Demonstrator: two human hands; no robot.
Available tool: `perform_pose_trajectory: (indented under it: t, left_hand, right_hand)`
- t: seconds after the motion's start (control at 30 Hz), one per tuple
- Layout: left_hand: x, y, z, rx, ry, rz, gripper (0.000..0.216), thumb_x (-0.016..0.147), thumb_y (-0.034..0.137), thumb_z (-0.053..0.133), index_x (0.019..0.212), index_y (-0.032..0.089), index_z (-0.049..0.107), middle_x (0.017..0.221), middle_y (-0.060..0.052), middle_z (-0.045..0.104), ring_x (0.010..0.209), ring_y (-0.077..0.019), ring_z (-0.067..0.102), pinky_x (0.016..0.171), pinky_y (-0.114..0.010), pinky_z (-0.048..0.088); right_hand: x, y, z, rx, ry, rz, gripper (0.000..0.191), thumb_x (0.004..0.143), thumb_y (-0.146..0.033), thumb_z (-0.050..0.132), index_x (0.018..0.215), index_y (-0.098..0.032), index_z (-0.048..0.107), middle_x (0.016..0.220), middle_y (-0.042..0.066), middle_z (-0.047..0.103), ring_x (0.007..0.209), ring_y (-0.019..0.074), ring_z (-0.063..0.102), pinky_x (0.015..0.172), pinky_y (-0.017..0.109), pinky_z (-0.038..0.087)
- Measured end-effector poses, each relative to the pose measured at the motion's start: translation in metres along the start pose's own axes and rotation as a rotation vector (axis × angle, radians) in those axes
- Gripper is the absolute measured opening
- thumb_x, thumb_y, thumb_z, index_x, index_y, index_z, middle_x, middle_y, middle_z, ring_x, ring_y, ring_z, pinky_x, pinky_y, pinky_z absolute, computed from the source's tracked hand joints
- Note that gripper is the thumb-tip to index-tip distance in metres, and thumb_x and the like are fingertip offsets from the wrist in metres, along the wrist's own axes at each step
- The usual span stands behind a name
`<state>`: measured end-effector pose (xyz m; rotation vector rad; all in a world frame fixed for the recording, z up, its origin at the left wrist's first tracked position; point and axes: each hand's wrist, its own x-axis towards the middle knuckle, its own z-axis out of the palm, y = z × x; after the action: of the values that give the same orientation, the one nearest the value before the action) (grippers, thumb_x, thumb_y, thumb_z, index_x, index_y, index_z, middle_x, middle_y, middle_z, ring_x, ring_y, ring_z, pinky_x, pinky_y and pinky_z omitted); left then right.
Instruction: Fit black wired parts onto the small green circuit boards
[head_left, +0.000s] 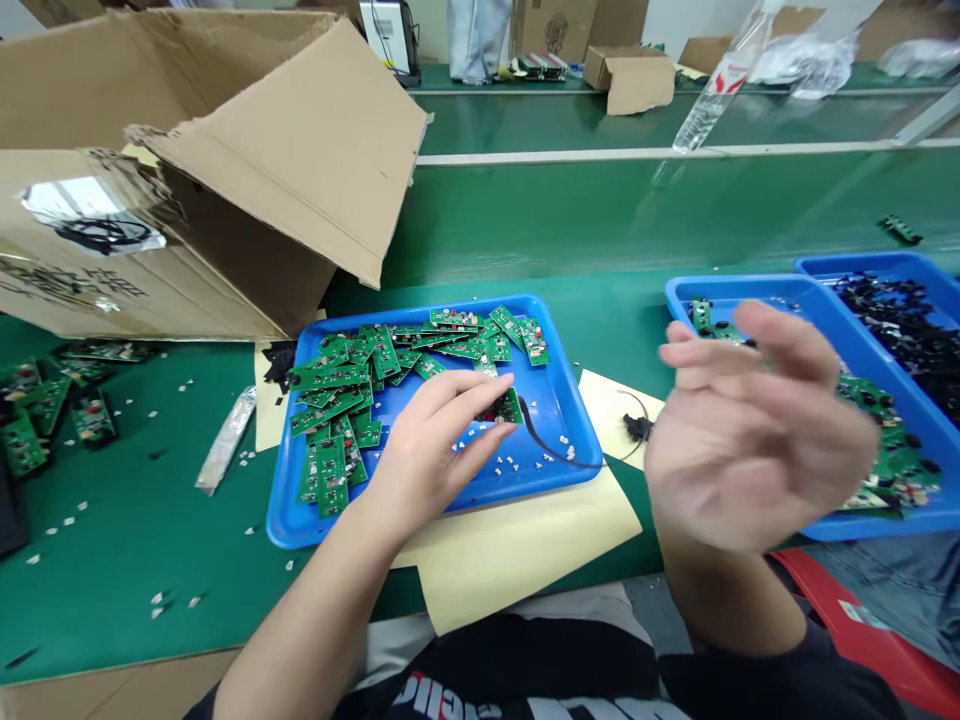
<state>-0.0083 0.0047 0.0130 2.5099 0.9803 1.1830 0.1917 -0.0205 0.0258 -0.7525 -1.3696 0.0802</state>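
Note:
My left hand [442, 430] is closed on a green circuit board [510, 406], pinched between thumb and fingers over a blue tray [577, 430]. A thin dark strip [541, 440] curves away beside that board and past the tray's right rim. Many more green boards [330, 378] are piled along the tray's left and far sides, and tiny white parts [510, 463] are scattered on its floor. Raised on the right, my right hand [757, 440] is blurred by motion. Its fingers are bent but apart, and nothing shows between them.
A large open cardboard box [285, 140] stands at the back left. Loose boards [45, 405] and a silvery packet [226, 440] lie left of the tray. At right are a blue tray of boards [892, 440] and black parts [900, 320]. A plastic bottle [724, 85] leans behind.

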Motion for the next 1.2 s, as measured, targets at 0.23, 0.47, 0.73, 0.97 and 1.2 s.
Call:
perform_pose_trajectory:
  t: [0.23, 0.47, 0.73, 0.97, 1.2]
  left_hand:
    - [0.002, 0.001, 0.001, 0.186, 0.226, 0.236, 0.036, 0.077, 0.013, 0.068, 0.111, 0.016, 0.059, 0.102, -0.009, 0.069, 0.097, -0.0206, 0.066, 0.084, -0.035, 0.057]
    - [0.002, -0.005, -0.002, 0.284, 0.339, 0.328, 0.036, 0.07, 0.009, 0.074, 0.105, 0.013, 0.063, 0.094, -0.01, 0.07, 0.087, -0.0213, 0.068, 0.074, -0.032, 0.059]
    - [-0.002, -0.011, 0.002, 0.326, 0.367, 0.4, 0.031, 0.067, 0.008, 0.076, 0.095, 0.015, 0.067, 0.094, -0.008, 0.07, 0.084, -0.02, 0.067, 0.073, -0.033, 0.058]
    - [-0.004, -0.009, -0.005, 0.285, 0.329, 0.356, 0.012, 0.077, 0.015, 0.067, 0.085, 0.024, 0.066, 0.081, 0.0, 0.067, 0.075, -0.015, 0.065, 0.08, -0.037, 0.052]
    - [-0.003, -0.008, -0.004, 0.177, 0.261, 0.209, 0.019, 0.075, 0.009, 0.067, 0.088, 0.022, 0.064, 0.081, -0.001, 0.064, 0.077, -0.0156, 0.065, 0.063, -0.027, 0.052]
  right_hand:
    - [-0.001, 0.0, 0.008, 0.194, -0.609, 0.645, 0.021, 0.088, -0.032, 0.056, 0.105, -0.022, 0.064, 0.098, 0.006, 0.069, 0.089, 0.0192, 0.066, 0.081, 0.035, 0.055]
    - [-0.011, -0.007, 0.017, 0.438, -0.558, 0.883, 0.024, 0.085, -0.027, 0.062, 0.107, -0.019, 0.061, 0.064, -0.003, 0.063, 0.062, 0.0116, 0.064, 0.066, 0.027, 0.055]
    - [-0.013, -0.018, 0.018, 0.78, -0.569, 0.938, 0.026, 0.089, -0.027, 0.058, 0.113, -0.022, 0.051, 0.062, -0.007, 0.06, 0.059, 0.0112, 0.065, 0.07, 0.031, 0.056]
    - [-0.01, -0.019, 0.015, 0.805, -0.583, 0.9, 0.025, 0.089, -0.022, 0.055, 0.114, -0.022, 0.049, 0.061, -0.008, 0.058, 0.056, 0.0099, 0.063, 0.063, 0.028, 0.056]
    - [-0.013, -0.016, 0.013, 0.513, -0.552, 0.794, 0.03, 0.086, -0.012, 0.052, 0.114, -0.022, 0.051, 0.062, -0.007, 0.053, 0.055, 0.0078, 0.055, 0.056, 0.022, 0.049]
